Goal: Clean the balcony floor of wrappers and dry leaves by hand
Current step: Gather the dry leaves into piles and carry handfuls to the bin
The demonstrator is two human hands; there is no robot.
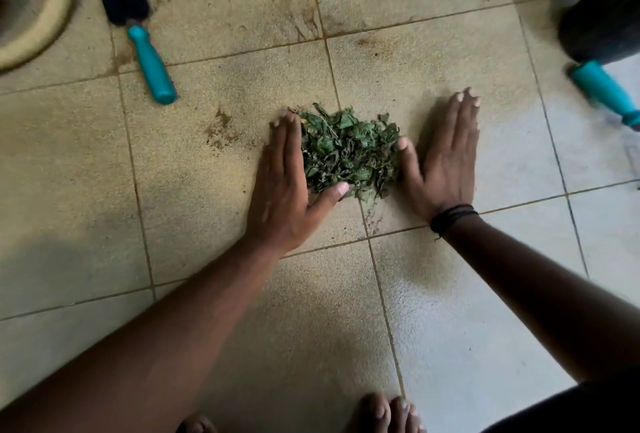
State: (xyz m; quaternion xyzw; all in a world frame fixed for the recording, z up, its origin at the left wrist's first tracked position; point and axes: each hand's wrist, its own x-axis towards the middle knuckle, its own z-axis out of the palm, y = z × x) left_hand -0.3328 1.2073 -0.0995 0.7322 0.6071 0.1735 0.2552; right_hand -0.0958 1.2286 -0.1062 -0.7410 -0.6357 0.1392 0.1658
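Item: pile of dry leaves [349,152], greenish and crumbled, lying on the tiled balcony floor [207,162] at frame centre, across a grout line.

Left hand [282,190] — flat, fingers straight and together, palm edge set against the pile's 9 o'clock side, thumb tucked under its near edge. Released; grasping nothing.

Right hand [446,158] — likewise flat and spread on the tile at the pile's 3 o'clock, thumb touching the leaves, fingers angled away. A dark wristband [452,216] sits at the wrist. Released as well.

Placement rationale: the two hands bracket the leaves like walls, judged to be herding loose bits into one compact heap before a scoop.

Surroundings: trowel [138,30], black blade and teal handle, at 10 o'clock, well apart. Second teal handle [604,91] at 2 o'clock, blurred, beside a dark container [602,20] — possibly a pot. Pale curved rim [45,20] at 10 o'clock, far corner. Soil smears [221,131] near the left hand. Bare toes [384,413] at 6 o'clock.

Obstructions: none between hands and pile; no wrappers visible.
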